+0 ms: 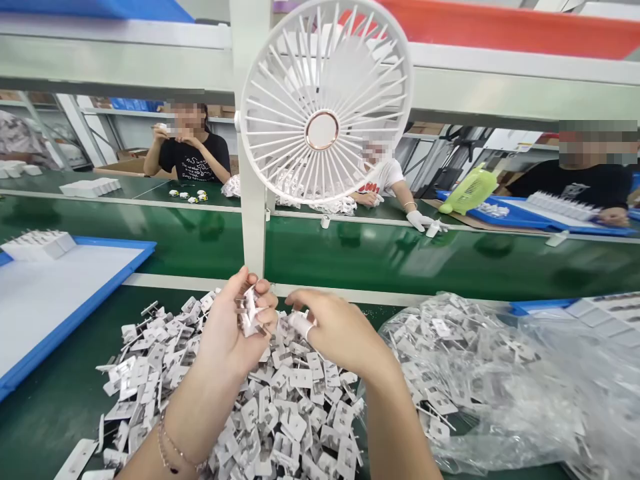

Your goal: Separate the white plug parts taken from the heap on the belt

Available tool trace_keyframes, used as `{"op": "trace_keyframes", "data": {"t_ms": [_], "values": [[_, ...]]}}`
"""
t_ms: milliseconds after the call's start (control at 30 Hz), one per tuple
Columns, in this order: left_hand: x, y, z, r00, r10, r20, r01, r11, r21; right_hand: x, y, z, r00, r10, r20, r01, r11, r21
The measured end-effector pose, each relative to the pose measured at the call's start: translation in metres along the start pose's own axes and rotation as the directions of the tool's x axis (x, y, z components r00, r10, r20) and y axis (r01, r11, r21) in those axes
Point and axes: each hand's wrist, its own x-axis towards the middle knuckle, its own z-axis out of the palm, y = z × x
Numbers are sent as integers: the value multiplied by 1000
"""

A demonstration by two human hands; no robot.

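Note:
My left hand (233, 330) is raised over a heap of small white plastic parts (280, 413), its fingers closed round a few of those parts (249, 313). My right hand (333, 327) sits just to the right of it, fingers curled and pinched near the held parts, with a white finger cot on one fingertip. Whether the right hand grips a part I cannot make out. A thin bracelet circles my left wrist.
A clear bag (500, 373) of more white parts lies at the right. A blue-rimmed white tray (75, 280) is at the left. A white fan (325, 100) stands on a post ahead. Beyond the green conveyor belt (400, 257), three people sit working.

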Motion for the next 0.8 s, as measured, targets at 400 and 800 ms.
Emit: {"op": "trace_keyframes", "data": {"t_ms": [400,800], "values": [[2,-20,-3,987,163,16,-163,965,205,-14,-37,-8,961,-230,-156,245,966,84],[-22,-13,6,964,177,199,-232,926,298,-15,-24,-11,829,-303,-471,558,508,656]]}}
